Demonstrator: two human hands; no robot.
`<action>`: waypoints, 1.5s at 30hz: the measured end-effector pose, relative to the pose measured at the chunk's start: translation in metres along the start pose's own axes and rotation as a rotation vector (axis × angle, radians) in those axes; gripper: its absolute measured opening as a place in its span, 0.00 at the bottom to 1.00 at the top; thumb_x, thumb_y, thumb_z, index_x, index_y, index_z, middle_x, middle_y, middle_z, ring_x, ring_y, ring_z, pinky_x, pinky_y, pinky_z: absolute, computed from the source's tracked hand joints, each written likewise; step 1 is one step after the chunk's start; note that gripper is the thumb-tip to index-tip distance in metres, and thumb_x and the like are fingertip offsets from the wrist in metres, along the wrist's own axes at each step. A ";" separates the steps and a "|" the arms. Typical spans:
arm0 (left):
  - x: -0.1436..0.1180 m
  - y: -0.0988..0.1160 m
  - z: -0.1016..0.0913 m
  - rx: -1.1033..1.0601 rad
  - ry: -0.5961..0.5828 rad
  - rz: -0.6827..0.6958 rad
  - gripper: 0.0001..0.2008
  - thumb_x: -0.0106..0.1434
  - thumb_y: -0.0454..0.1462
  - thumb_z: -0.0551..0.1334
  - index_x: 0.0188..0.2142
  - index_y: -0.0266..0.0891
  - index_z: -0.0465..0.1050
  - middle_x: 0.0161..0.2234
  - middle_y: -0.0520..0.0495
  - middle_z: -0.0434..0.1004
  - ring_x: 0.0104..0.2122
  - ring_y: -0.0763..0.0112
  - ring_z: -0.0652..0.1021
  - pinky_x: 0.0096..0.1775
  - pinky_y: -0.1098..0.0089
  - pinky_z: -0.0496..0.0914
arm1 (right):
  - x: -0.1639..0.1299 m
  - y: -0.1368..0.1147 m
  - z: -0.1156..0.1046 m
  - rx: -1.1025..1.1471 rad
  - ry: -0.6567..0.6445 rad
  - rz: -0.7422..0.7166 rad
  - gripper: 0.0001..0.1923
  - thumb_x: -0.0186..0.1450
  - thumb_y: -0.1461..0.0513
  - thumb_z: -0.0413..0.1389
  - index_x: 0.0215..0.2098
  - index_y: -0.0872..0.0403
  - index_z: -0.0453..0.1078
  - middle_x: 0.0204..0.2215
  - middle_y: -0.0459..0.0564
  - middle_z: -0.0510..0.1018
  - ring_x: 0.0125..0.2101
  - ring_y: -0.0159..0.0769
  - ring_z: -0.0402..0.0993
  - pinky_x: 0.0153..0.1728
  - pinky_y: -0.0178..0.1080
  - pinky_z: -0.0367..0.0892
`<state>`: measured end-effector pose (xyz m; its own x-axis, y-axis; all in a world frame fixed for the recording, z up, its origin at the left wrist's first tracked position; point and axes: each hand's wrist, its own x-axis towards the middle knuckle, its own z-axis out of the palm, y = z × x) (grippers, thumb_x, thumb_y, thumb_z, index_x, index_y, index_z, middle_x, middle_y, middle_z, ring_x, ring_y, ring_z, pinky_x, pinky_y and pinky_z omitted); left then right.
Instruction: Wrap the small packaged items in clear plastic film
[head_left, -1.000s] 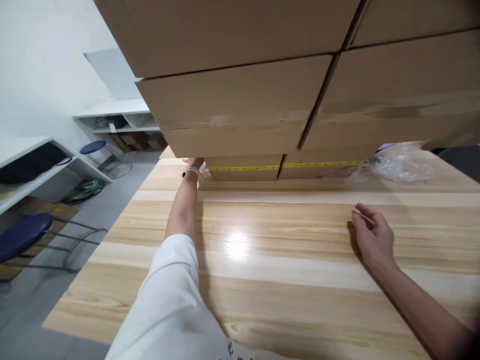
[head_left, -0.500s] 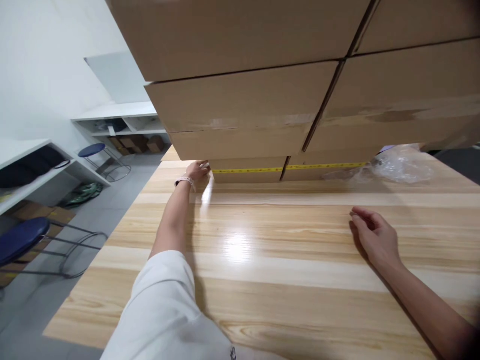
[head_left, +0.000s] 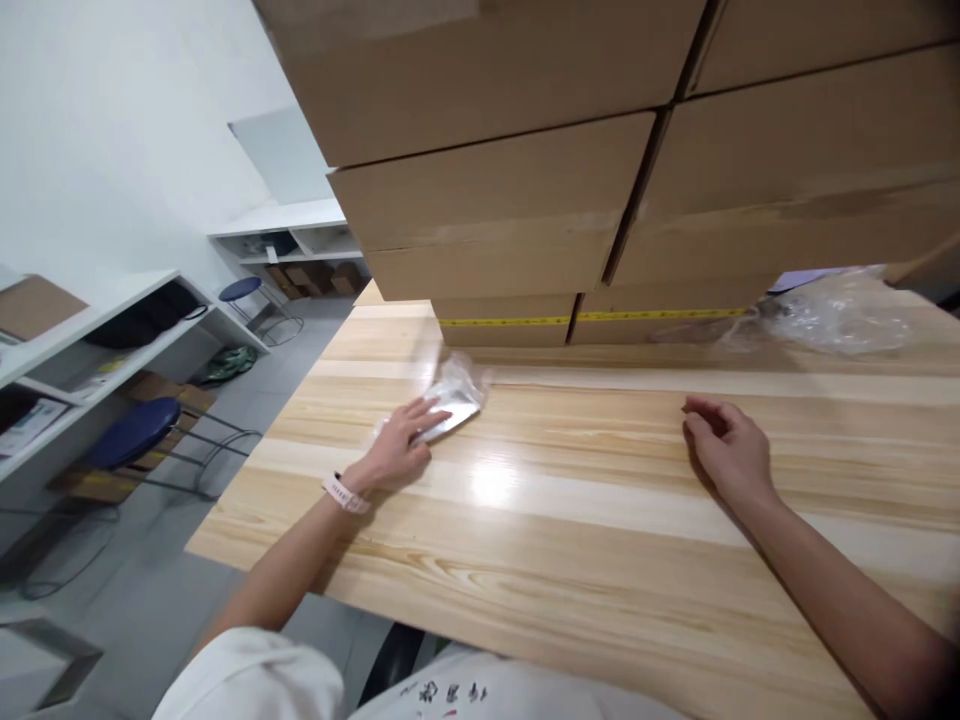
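Note:
My left hand [head_left: 399, 446] is on a flat silvery item in a clear plastic bag [head_left: 454, 402] at the left of the wooden table [head_left: 570, 560]. Its fingers lie across the top and the thumb is at the near side, so the hand grips the bag. A pale band circles that wrist. Farther right, my right hand [head_left: 729, 448] rests on the wood, thumb and fingertips pinched together. Whatever is between those fingertips is too small to make out.
Stacked cardboard boxes [head_left: 495, 210] stand at the back of the table, overhanging at the front. A yellow measuring tape [head_left: 510, 322] runs along the lowest boxes. Crumpled clear plastic [head_left: 840, 318] lies at the back right. Left of the table are blue stools [head_left: 139, 432] and white shelves [head_left: 161, 320].
My left hand has come back toward me from beside the lowest box, bringing the bagged silvery item into view. My right hand stays pinched in nearly the same place. The view has shifted left.

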<state>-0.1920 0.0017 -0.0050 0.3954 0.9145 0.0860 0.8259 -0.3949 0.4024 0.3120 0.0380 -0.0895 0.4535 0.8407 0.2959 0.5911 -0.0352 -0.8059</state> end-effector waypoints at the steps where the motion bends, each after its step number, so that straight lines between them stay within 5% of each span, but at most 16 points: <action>1: -0.009 0.019 0.009 -0.012 -0.017 0.054 0.37 0.53 0.28 0.57 0.63 0.45 0.72 0.69 0.46 0.62 0.70 0.51 0.61 0.68 0.49 0.56 | 0.000 -0.001 0.001 0.017 -0.022 -0.008 0.19 0.59 0.53 0.56 0.44 0.51 0.79 0.40 0.55 0.83 0.39 0.45 0.79 0.48 0.52 0.72; 5: -0.014 0.094 0.042 -0.109 -0.129 0.282 0.36 0.53 0.29 0.58 0.62 0.51 0.73 0.69 0.50 0.62 0.70 0.49 0.60 0.68 0.48 0.54 | -0.007 -0.011 0.006 0.087 -0.089 -0.030 0.19 0.59 0.54 0.56 0.46 0.50 0.78 0.42 0.53 0.83 0.42 0.43 0.79 0.50 0.50 0.71; 9: 0.025 0.155 0.078 -0.140 -0.225 0.401 0.32 0.57 0.32 0.59 0.61 0.53 0.73 0.69 0.50 0.62 0.70 0.47 0.60 0.67 0.44 0.52 | -0.018 -0.028 0.008 0.351 -0.163 0.037 0.18 0.56 0.55 0.61 0.44 0.52 0.77 0.41 0.53 0.82 0.42 0.44 0.77 0.52 0.52 0.70; 15: 0.082 0.214 0.119 -0.163 -0.195 0.315 0.28 0.65 0.40 0.62 0.65 0.51 0.68 0.72 0.44 0.57 0.71 0.41 0.55 0.67 0.36 0.46 | -0.014 -0.031 0.001 0.529 -0.134 0.144 0.22 0.60 0.48 0.60 0.47 0.51 0.74 0.36 0.50 0.81 0.35 0.39 0.78 0.41 0.44 0.75; 21: 0.067 0.188 0.096 -0.306 -0.078 0.211 0.37 0.64 0.49 0.68 0.70 0.50 0.60 0.74 0.39 0.49 0.72 0.44 0.52 0.68 0.41 0.49 | -0.024 -0.027 -0.017 0.510 0.052 0.117 0.22 0.67 0.47 0.56 0.53 0.51 0.70 0.51 0.54 0.77 0.51 0.42 0.75 0.54 0.51 0.71; 28: 0.050 0.163 0.099 -0.315 -0.135 0.139 0.37 0.64 0.51 0.67 0.69 0.48 0.61 0.71 0.38 0.59 0.72 0.49 0.56 0.70 0.45 0.44 | -0.059 -0.069 -0.027 0.176 0.000 -0.477 0.13 0.71 0.60 0.53 0.53 0.46 0.71 0.50 0.54 0.77 0.54 0.48 0.71 0.57 0.56 0.66; 33: 0.053 0.164 0.103 -0.307 -0.152 0.151 0.37 0.63 0.52 0.68 0.69 0.51 0.62 0.71 0.40 0.59 0.72 0.49 0.56 0.71 0.45 0.41 | -0.064 -0.078 -0.028 0.111 0.018 -0.578 0.11 0.70 0.63 0.55 0.49 0.46 0.72 0.43 0.53 0.79 0.46 0.47 0.74 0.49 0.54 0.70; 38: 0.052 0.164 0.102 -0.379 -0.116 0.120 0.34 0.63 0.48 0.69 0.66 0.49 0.65 0.69 0.39 0.62 0.71 0.50 0.58 0.71 0.45 0.41 | -0.063 -0.073 -0.025 0.099 -0.109 -0.573 0.06 0.70 0.62 0.54 0.40 0.47 0.73 0.31 0.48 0.79 0.33 0.43 0.73 0.40 0.49 0.69; 45: 0.053 0.171 0.099 -0.609 0.082 0.021 0.09 0.64 0.42 0.68 0.43 0.44 0.78 0.57 0.41 0.77 0.59 0.55 0.75 0.70 0.47 0.49 | -0.064 -0.073 -0.022 0.124 -0.345 -0.631 0.05 0.71 0.59 0.56 0.40 0.48 0.75 0.39 0.49 0.82 0.40 0.43 0.76 0.45 0.49 0.68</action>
<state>0.0103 -0.0267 -0.0221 0.3566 0.9206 0.1594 0.4307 -0.3134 0.8463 0.2550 -0.0249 -0.0385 -0.1965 0.8041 0.5611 0.5814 0.5563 -0.5937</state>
